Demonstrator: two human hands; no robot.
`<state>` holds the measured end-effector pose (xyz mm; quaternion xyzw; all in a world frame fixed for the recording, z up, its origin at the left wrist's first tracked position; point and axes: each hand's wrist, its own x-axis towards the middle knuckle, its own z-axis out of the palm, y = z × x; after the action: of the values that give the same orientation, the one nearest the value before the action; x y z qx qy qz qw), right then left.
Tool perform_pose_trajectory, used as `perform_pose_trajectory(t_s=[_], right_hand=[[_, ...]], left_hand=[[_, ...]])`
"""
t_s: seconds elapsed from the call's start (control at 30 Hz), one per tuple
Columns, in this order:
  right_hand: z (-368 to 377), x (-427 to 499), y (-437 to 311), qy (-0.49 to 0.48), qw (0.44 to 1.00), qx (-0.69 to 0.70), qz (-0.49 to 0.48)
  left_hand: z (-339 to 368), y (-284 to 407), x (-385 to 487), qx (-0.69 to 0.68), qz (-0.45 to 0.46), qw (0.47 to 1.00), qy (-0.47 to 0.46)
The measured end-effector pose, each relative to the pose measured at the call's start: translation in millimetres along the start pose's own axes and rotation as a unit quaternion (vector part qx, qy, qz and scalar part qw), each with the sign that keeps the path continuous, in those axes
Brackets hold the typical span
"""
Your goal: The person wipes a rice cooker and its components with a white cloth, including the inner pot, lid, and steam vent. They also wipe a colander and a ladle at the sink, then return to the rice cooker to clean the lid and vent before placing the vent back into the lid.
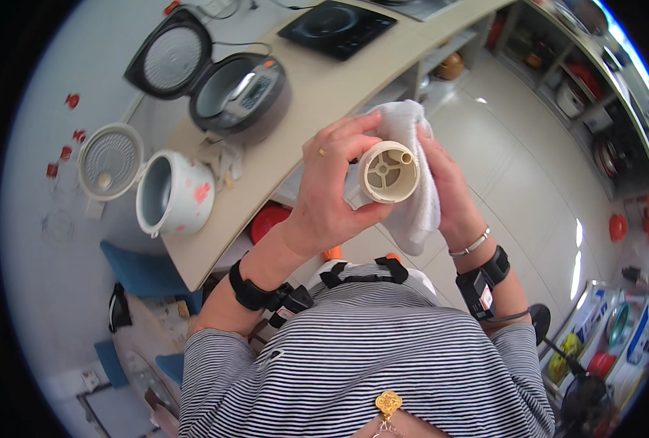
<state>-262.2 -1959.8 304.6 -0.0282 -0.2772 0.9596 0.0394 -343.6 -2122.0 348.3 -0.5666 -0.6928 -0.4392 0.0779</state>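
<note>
Between the thumb and fingers of my left hand (330,180) is a round cream plastic cup-like part (391,174). Its hollow face, with cross ribs and a small round tube near the rim, is turned up towards me. My right hand (447,183) grips a folded white cloth (406,224), which lies against the right side of the part. The cloth hides some of the right fingers. Both hands are held in front of my body, above the floor beside the counter.
On the counter (335,90) stand a dark rice cooker (242,101) with its lid up, a white floral-patterned cooker (185,191), also with its lid up, and a black induction hob (335,27). White gloves (230,161) lie between the cookers. Shelves (571,82) with pots stand across the tiled floor.
</note>
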Motion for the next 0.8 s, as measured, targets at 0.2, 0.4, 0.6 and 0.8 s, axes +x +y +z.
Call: perform_pose_trajectory(t_s=[0.2, 0.4, 0.6, 0.8], right_hand=[[33.1, 1.7, 18.5, 0.026, 0.996, -0.006, 0.085], [47.5, 22.3, 63.2, 0.052, 0.897, -0.432, 0.074], [110.9, 54.4, 129.0, 0.037, 0.829, -0.557, 0.039], [145.6, 118.4, 206.4, 0.13, 0.952, -0.276, 0.015]], left_hand=[[-68.0, -5.3, -48.1, -0.057, -0.022, 0.99, 0.126], [-155.9, 0.9, -113.5, -0.208, -0.185, 0.943, 0.18], [-250.2, -30.4, -180.9, -0.404, -0.21, 0.875, 0.166], [-322.0, -77.8, -238.4, -0.494, -0.213, 0.818, 0.203]])
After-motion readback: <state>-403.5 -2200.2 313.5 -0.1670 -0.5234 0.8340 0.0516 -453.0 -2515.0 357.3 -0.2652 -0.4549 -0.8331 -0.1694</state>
